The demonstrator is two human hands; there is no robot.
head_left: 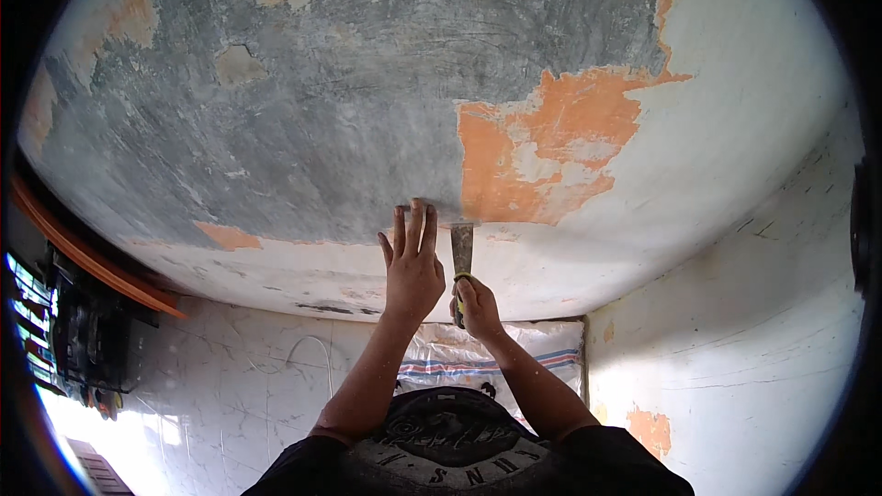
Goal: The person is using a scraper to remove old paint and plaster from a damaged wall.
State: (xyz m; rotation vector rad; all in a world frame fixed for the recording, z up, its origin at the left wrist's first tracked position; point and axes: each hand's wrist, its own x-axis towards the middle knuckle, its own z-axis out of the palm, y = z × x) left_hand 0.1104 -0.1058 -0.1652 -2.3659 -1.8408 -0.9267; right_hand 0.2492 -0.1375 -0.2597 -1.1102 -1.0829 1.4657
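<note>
My right hand (pixel 476 308) is wrapped round the dark handle of a putty knife (pixel 462 246), its flat metal blade pointing away from me. The blade tip meets the lower edge of an orange patch (pixel 505 188) on a large plastered surface (pixel 735 64). To its left, my left hand (pixel 415 271) is open, with fingers stretched out and tips against the bare grey area (pixel 303 156). White paint borders the grey and orange areas.
A pale wall (pixel 735 358) with a peeled orange spot (pixel 650 430) stands at the right. Below my hands are a marbled wall (pixel 230 358) and a striped plastic sheet (pixel 542 360). An orange curved edge (pixel 92 253) and dark hanging items (pixel 96 340) lie at the left.
</note>
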